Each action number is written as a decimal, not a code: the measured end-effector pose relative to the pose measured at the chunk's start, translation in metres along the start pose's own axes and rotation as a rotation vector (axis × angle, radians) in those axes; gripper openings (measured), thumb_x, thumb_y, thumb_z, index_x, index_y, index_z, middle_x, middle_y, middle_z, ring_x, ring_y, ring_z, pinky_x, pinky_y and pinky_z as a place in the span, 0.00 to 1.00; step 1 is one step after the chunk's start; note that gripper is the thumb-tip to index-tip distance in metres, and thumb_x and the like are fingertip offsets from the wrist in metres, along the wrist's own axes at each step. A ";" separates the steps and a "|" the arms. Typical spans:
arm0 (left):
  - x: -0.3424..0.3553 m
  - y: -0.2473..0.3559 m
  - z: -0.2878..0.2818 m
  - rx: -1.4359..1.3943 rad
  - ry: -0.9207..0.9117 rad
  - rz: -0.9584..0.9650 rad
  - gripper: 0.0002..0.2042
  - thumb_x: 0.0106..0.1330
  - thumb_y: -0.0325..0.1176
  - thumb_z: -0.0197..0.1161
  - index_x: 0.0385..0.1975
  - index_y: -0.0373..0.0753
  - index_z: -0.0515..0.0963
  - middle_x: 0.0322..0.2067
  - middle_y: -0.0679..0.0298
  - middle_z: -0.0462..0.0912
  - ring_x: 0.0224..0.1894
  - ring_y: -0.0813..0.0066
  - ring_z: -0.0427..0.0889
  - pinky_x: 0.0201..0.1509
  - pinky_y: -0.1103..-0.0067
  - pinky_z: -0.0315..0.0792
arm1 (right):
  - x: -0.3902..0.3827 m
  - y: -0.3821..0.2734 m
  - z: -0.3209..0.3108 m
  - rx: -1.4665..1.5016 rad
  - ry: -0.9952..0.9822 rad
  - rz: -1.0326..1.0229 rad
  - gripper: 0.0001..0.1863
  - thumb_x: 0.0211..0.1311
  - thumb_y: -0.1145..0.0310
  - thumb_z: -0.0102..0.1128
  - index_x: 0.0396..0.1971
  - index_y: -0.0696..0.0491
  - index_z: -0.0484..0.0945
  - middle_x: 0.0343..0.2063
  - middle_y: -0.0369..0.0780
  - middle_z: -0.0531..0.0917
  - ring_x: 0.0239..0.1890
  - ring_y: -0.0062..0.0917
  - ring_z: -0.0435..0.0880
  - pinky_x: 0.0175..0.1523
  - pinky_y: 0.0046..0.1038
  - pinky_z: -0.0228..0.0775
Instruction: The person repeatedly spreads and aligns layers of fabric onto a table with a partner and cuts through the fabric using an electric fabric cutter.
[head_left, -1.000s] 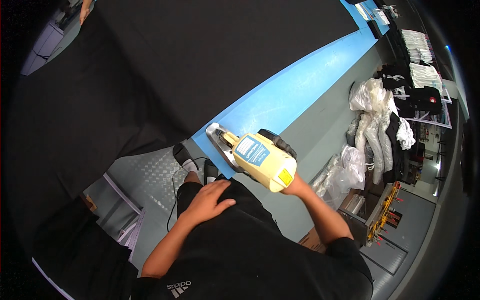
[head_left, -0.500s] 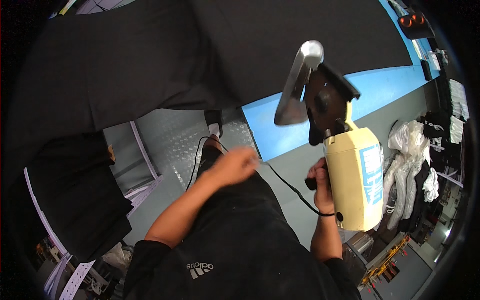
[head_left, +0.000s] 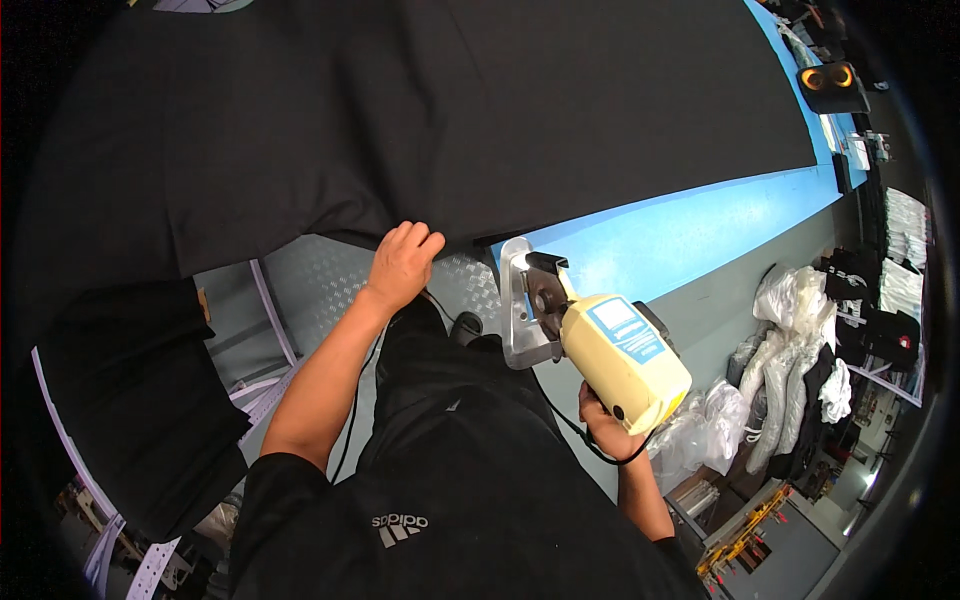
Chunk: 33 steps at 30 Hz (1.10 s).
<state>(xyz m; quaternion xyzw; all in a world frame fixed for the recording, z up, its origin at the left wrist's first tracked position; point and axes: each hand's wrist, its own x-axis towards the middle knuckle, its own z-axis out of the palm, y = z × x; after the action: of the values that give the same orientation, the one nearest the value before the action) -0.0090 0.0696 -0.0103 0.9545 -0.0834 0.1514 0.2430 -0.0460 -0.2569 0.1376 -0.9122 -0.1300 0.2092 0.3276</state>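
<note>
My left hand (head_left: 403, 262) grips the front edge of the large black fabric (head_left: 620, 90) spread over the table, its fingers curled over the hem. My right hand (head_left: 610, 430) holds a cream electric cutting machine (head_left: 625, 365) with a silver metal foot and a dark mechanism, tilted just off the near corner of the blue table surface (head_left: 650, 230). A black cord (head_left: 570, 424) hangs from the machine toward my legs.
A black speaker with orange rings (head_left: 830, 90) stands at the table's far right. Plastic-bagged bundles (head_left: 800, 300) and white stacks (head_left: 905, 225) lie to the right. Dark cloth (head_left: 120, 400) hangs at lower left beside lilac metal shelving (head_left: 270, 320), above a grey floor.
The machine was lifted off the blue corner, turned, and is now lower again beside it. My left hand moved from my thigh up to the fabric edge and took hold of it.
</note>
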 end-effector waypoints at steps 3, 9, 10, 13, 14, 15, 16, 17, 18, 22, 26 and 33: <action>0.004 0.008 -0.012 0.003 0.015 0.008 0.09 0.44 0.20 0.57 0.27 0.39 0.71 0.25 0.62 0.65 0.30 0.64 0.69 0.34 0.73 0.66 | 0.000 0.003 0.001 0.127 -0.054 0.050 0.02 0.49 0.76 0.54 0.25 0.55 0.75 0.15 0.34 0.75 0.16 0.19 0.74 0.23 0.22 0.66; 0.001 0.013 -0.018 -0.012 0.014 0.054 0.10 0.44 0.21 0.58 0.29 0.39 0.73 0.26 0.64 0.67 0.31 0.66 0.69 0.35 0.74 0.66 | -0.001 0.013 0.008 0.140 -0.085 -0.063 0.07 0.57 0.70 0.58 0.34 0.55 0.74 0.19 0.32 0.75 0.17 0.17 0.73 0.22 0.21 0.66; 0.001 0.015 -0.019 0.004 -0.014 0.055 0.11 0.44 0.22 0.59 0.30 0.38 0.74 0.28 0.63 0.69 0.32 0.65 0.70 0.36 0.74 0.67 | -0.001 0.014 0.009 0.140 -0.087 -0.063 0.07 0.57 0.70 0.58 0.34 0.55 0.74 0.19 0.32 0.75 0.17 0.17 0.73 0.22 0.21 0.66; 0.001 0.020 -0.020 0.005 0.036 0.067 0.09 0.43 0.22 0.57 0.27 0.40 0.73 0.24 0.65 0.66 0.30 0.68 0.68 0.34 0.75 0.65 | -0.002 0.017 0.015 0.169 -0.092 -0.039 0.09 0.58 0.69 0.58 0.36 0.55 0.73 0.20 0.33 0.75 0.18 0.17 0.74 0.23 0.21 0.66; 0.001 0.020 -0.019 0.005 0.037 0.068 0.09 0.43 0.22 0.57 0.27 0.40 0.73 0.24 0.65 0.66 0.30 0.68 0.68 0.34 0.75 0.65 | 0.001 0.020 0.018 0.132 -0.066 -0.079 0.09 0.58 0.69 0.58 0.37 0.55 0.73 0.20 0.33 0.75 0.18 0.17 0.74 0.23 0.21 0.66; -0.001 0.019 -0.018 0.018 0.035 0.075 0.08 0.44 0.23 0.57 0.26 0.40 0.73 0.24 0.65 0.66 0.30 0.68 0.68 0.34 0.75 0.65 | 0.004 0.021 0.019 0.095 -0.040 -0.118 0.09 0.58 0.70 0.58 0.38 0.55 0.73 0.20 0.33 0.75 0.18 0.17 0.74 0.23 0.21 0.66; -0.002 0.019 -0.017 0.030 0.033 0.081 0.08 0.44 0.23 0.56 0.26 0.40 0.73 0.25 0.65 0.67 0.30 0.68 0.68 0.34 0.75 0.65 | 0.007 0.020 0.018 0.058 -0.046 -0.149 0.10 0.58 0.70 0.58 0.39 0.55 0.73 0.20 0.33 0.75 0.18 0.17 0.73 0.23 0.21 0.66; -0.002 0.021 -0.018 0.032 0.042 0.085 0.08 0.44 0.23 0.56 0.26 0.40 0.73 0.25 0.65 0.67 0.30 0.68 0.68 0.34 0.75 0.65 | 0.009 0.018 0.018 0.054 -0.039 -0.156 0.10 0.58 0.70 0.58 0.39 0.55 0.73 0.20 0.33 0.75 0.18 0.17 0.73 0.23 0.21 0.66; -0.002 0.023 -0.019 0.030 0.042 0.089 0.07 0.44 0.23 0.56 0.25 0.40 0.73 0.25 0.65 0.67 0.30 0.68 0.68 0.34 0.75 0.65 | 0.010 0.017 0.018 0.092 -0.043 -0.144 0.10 0.58 0.69 0.57 0.39 0.55 0.73 0.20 0.33 0.75 0.18 0.17 0.73 0.23 0.21 0.66; -0.004 0.025 -0.017 0.007 0.038 0.090 0.07 0.45 0.24 0.56 0.25 0.40 0.73 0.25 0.66 0.68 0.31 0.68 0.68 0.34 0.75 0.65 | 0.021 0.015 0.015 0.152 -0.065 -0.091 0.08 0.59 0.68 0.57 0.36 0.55 0.73 0.19 0.33 0.74 0.18 0.17 0.73 0.23 0.21 0.66; -0.001 0.022 -0.017 -0.017 0.031 0.090 0.07 0.44 0.24 0.57 0.26 0.40 0.73 0.25 0.66 0.68 0.30 0.68 0.68 0.34 0.75 0.65 | 0.043 0.001 0.013 0.161 -0.060 -0.073 0.07 0.60 0.68 0.56 0.33 0.55 0.72 0.18 0.33 0.74 0.17 0.17 0.72 0.22 0.21 0.65; -0.011 0.028 -0.013 -0.085 -0.008 0.070 0.07 0.44 0.25 0.56 0.25 0.39 0.73 0.24 0.65 0.67 0.30 0.67 0.68 0.33 0.75 0.63 | 0.074 -0.004 0.013 0.172 -0.073 -0.120 0.08 0.59 0.67 0.56 0.31 0.56 0.72 0.18 0.33 0.74 0.17 0.17 0.73 0.21 0.21 0.66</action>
<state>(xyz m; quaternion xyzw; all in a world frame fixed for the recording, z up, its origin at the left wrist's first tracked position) -0.0289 0.0524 0.0089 0.9404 -0.1241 0.1523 0.2775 0.0124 -0.2194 0.1090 -0.8630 -0.1778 0.2326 0.4118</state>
